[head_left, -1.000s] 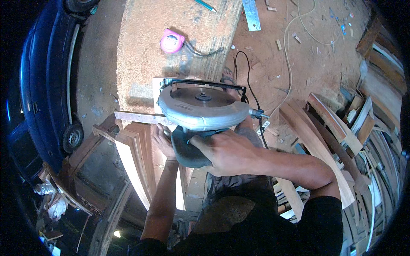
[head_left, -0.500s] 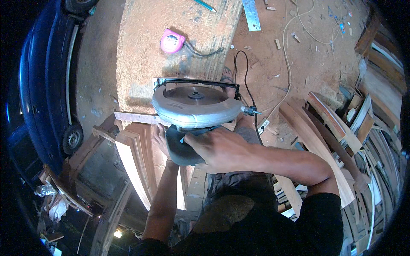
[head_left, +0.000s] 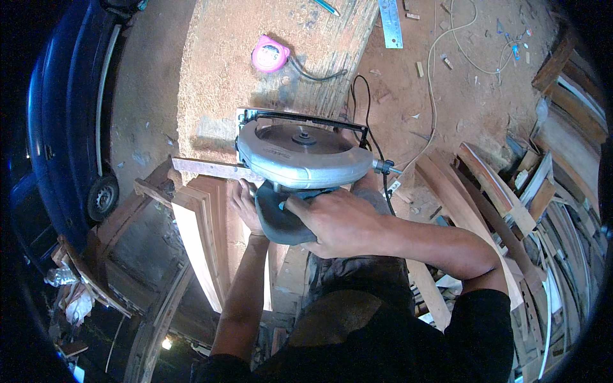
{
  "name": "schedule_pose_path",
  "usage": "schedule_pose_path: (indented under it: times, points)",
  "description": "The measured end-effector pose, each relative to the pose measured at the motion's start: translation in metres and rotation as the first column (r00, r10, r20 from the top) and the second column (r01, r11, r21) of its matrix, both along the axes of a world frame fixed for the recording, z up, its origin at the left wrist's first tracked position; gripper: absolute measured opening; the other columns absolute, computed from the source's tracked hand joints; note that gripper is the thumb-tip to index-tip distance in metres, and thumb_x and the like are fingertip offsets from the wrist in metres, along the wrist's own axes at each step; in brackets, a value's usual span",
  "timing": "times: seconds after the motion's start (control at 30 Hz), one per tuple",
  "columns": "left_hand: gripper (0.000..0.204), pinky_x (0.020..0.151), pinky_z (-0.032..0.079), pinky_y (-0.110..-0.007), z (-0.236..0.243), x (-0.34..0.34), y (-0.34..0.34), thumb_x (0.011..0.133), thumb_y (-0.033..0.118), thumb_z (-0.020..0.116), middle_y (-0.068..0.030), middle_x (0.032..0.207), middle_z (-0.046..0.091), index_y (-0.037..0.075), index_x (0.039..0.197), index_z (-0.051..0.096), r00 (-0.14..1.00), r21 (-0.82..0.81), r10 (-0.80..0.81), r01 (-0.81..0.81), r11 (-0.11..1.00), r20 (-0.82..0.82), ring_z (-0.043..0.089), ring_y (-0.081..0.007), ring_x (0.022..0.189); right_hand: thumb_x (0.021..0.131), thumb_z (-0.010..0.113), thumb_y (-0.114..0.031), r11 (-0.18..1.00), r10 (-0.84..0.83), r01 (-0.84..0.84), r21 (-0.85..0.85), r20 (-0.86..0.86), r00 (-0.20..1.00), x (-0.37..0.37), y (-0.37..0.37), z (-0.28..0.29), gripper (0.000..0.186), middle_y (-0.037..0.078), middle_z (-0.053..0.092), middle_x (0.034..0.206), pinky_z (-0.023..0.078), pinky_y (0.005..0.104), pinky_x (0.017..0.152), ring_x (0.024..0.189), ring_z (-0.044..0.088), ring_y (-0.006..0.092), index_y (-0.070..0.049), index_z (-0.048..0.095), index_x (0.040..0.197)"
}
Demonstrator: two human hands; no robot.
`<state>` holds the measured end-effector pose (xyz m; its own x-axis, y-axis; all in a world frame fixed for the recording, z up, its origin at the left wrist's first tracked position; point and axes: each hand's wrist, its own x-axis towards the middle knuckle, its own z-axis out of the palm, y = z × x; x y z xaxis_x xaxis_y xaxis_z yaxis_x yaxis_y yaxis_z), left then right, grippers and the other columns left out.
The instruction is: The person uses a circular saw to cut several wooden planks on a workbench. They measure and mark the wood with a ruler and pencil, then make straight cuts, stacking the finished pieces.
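Observation:
A circular saw (head_left: pixel 306 170) with a silver guard and dark green body lies across the wooden boards in the middle, its round blade facing up and away from me. My right hand (head_left: pixel 345 222) is wrapped around its rear handle. Left of the saw, my left hand (head_left: pixel 245 205) has its fingers against the near edge of a flat, rusty-looking strip (head_left: pixel 207 168). That strip juts out leftward past the boards, and the saw hides its right end. Below it stand several pale planks (head_left: pixel 199 236) side by side. Part of my left hand is behind the saw.
A pink tape measure (head_left: pixel 270 55) and a teal pencil (head_left: pixel 327 6) lie on the sawdust-covered bench (head_left: pixel 217 76). Beyond are a steel ruler (head_left: pixel 391 25) and cables (head_left: pixel 431 96). Offcuts and boards (head_left: pixel 472 210) pile up at right; a blue car (head_left: pixel 57 127) stands left.
The view has shifted a little, so the bench, tape measure and saw appear slightly farther right and higher. My right hand keeps its grip; more of my left fingers shows beside the saw.

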<state>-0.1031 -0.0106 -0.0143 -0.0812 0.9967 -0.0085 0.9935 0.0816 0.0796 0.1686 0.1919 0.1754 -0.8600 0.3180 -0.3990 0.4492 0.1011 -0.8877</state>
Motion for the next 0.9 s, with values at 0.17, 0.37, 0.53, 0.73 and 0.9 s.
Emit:
schedule_pose_path:
  times: [0.17, 0.37, 0.53, 0.73, 0.9]
  points:
    - [0.071, 0.104, 0.036, -0.062, -0.005, -0.002, -0.004, 0.091, 0.028, 0.071, -0.0183, 0.147, 0.047, 0.003, 0.149, 0.039, 1.0, -0.04, 0.0, -0.001, 0.999, -0.024, 0.049, -0.04, 0.128, 0.084, 0.072, -0.021, 1.0, -0.009, 0.009, -0.018, -0.013, 1.0, -0.001, 0.001, 0.0, 0.067, 0.026, 0.069, 0.088, 0.058, 0.0501, 0.082, 0.085, 0.072, 0.0378, 0.012, 0.048, 0.138]
    - [0.08, 0.105, 0.033, -0.065, -0.01, -0.004, -0.006, 0.09, 0.035, 0.072, -0.0138, 0.151, 0.043, 0.006, 0.153, 0.033, 0.997, -0.01, 0.024, -0.023, 1.0, 0.067, 0.046, -0.0377, 0.136, 0.09, 0.069, -0.03, 0.998, 0.055, -0.055, -0.008, 0.021, 0.998, -0.004, 0.007, 0.006, 0.077, 0.031, 0.067, 0.101, 0.058, 0.0501, 0.083, 0.092, 0.069, 0.0404, 0.01, 0.041, 0.149]
    - [0.075, 0.106, 0.034, -0.063, 0.002, 0.003, 0.004, 0.093, 0.042, 0.067, -0.0144, 0.15, 0.044, 0.005, 0.152, 0.039, 1.0, 0.003, -0.018, 0.018, 1.0, 0.005, 0.043, -0.0374, 0.138, 0.09, 0.069, -0.035, 0.997, 0.035, -0.035, 0.066, 0.004, 0.999, -0.011, -0.006, -0.006, 0.082, 0.032, 0.066, 0.103, 0.058, 0.0495, 0.084, 0.093, 0.068, 0.0405, 0.009, 0.039, 0.152]
    - [0.078, 0.108, 0.038, -0.054, 0.014, 0.014, 0.008, 0.095, 0.041, 0.065, -0.0176, 0.149, 0.045, 0.003, 0.156, 0.035, 0.983, -0.065, 0.153, -0.147, 0.987, 0.097, 0.042, -0.038, 0.136, 0.091, 0.068, -0.036, 0.996, 0.091, -0.092, 0.007, 0.053, 0.994, -0.021, 0.004, 0.001, 0.081, 0.032, 0.066, 0.102, 0.058, 0.05, 0.084, 0.094, 0.067, 0.041, 0.01, 0.039, 0.151]
    - [0.078, 0.109, 0.038, -0.054, 0.015, 0.015, 0.009, 0.096, 0.045, 0.062, -0.0172, 0.149, 0.045, 0.004, 0.156, 0.035, 0.979, -0.026, 0.149, -0.147, 0.989, 0.14, 0.044, -0.037, 0.135, 0.091, 0.068, -0.037, 0.993, 0.106, -0.104, -0.047, 0.042, 0.993, -0.029, 0.012, 0.004, 0.082, 0.032, 0.065, 0.101, 0.057, 0.0503, 0.084, 0.095, 0.067, 0.0415, 0.009, 0.039, 0.152]
